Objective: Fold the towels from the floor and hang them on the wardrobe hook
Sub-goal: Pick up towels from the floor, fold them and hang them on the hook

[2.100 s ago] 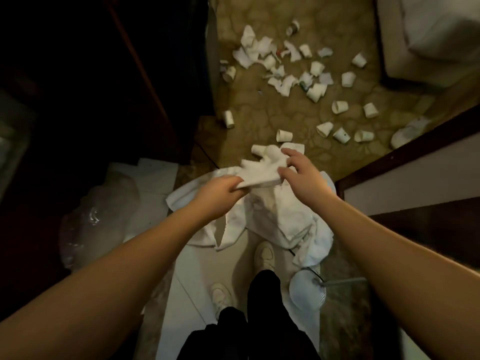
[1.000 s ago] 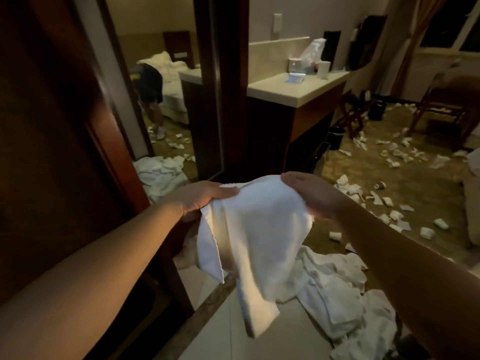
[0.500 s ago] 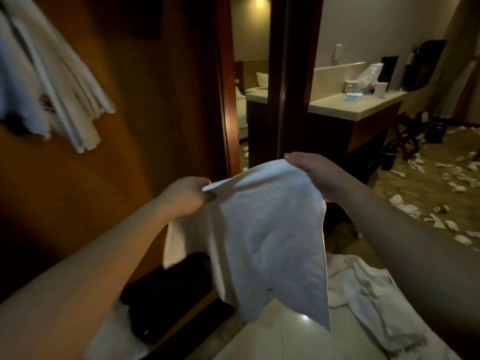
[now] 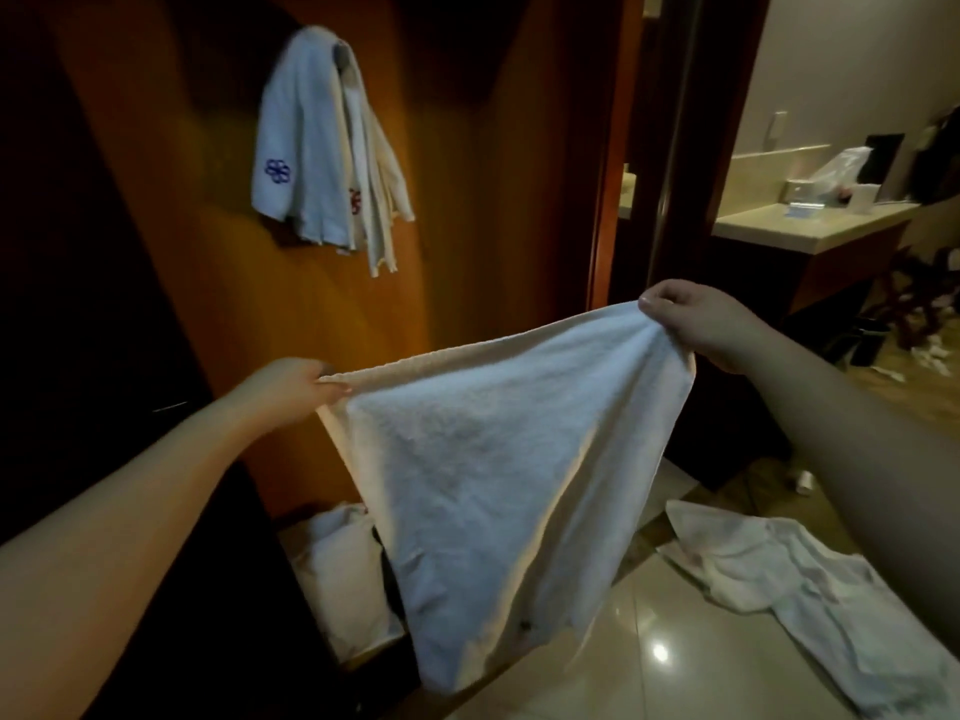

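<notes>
Place: hotel room, entry by the wardrobe [image 4: 467, 148].
Evidence: logo-embroidered white towels [image 4: 322, 142] hung on the wood panel; stone-topped counter [image 4: 810, 226]; glossy floor tiles [image 4: 649, 667]; more towels [image 4: 805, 589] heaped on them.

Two arms come in from the bottom corners of the picture. Both arms are bare all the way up to the edge. No sleeves show on them. The left hand [image 4: 291, 384] is bare too, with no glove. The right hand [image 4: 711, 324] is also bare. One short, plain nail shows on the right hand's thumb. The arms look smooth and round. The right arm looks bigger because it is closer to the camera. The light is dim.
</notes>
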A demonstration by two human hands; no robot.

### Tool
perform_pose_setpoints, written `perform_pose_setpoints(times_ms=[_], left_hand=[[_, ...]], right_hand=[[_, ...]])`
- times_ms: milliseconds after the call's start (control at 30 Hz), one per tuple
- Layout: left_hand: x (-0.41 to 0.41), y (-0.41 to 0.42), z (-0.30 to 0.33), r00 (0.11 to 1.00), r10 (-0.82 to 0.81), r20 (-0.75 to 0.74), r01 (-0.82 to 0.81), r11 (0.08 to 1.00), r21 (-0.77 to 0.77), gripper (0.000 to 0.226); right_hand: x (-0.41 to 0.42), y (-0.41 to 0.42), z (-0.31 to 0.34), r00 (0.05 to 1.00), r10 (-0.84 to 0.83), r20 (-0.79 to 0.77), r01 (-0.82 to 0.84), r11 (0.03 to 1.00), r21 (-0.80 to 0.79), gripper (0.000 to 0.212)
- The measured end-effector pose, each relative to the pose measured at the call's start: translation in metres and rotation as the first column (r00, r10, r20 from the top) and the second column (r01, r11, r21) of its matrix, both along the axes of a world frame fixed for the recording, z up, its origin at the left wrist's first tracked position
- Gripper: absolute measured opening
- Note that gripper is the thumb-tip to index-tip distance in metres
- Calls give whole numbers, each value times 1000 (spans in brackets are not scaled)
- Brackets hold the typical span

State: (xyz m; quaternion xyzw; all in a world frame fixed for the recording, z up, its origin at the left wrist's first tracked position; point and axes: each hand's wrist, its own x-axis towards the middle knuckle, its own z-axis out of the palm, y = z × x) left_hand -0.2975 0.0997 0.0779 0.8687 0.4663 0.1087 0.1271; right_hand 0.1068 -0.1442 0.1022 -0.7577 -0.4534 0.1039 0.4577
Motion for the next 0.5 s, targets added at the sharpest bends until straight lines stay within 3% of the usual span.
perform_pose_setpoints(times_ms=[67, 133, 167, 267, 367, 500], left_hand=[[-29, -3, 9, 954, 28, 298, 25, 985, -173, 18], [-51, -13, 15, 776, 142, 615, 147, 907, -396, 10], [-60, -18, 16, 680, 205, 704, 212, 864, -456, 12], [-75, -29, 17, 488, 297, 821, 340, 801, -492, 24], [-79, -41, 20, 340, 411, 846, 415, 741, -527, 25], [-84, -53, 24, 289, 500, 816, 376, 725, -577, 24]], right_hand=[[-14, 3, 2, 969, -78, 235, 94, 994, -61, 13], [-26, 6, 5, 948, -66, 312, 94, 993, -76, 13], [-31, 6, 7, 945, -49, 325, 81, 993, -87, 13], [-46, 6, 9, 920, 14, 392, 52, 986, -157, 14], [-61, 11, 5, 890, 89, 448, 38, 963, -266, 16], [-78, 19, 2, 895, 151, 419, 8, 935, -354, 13]])
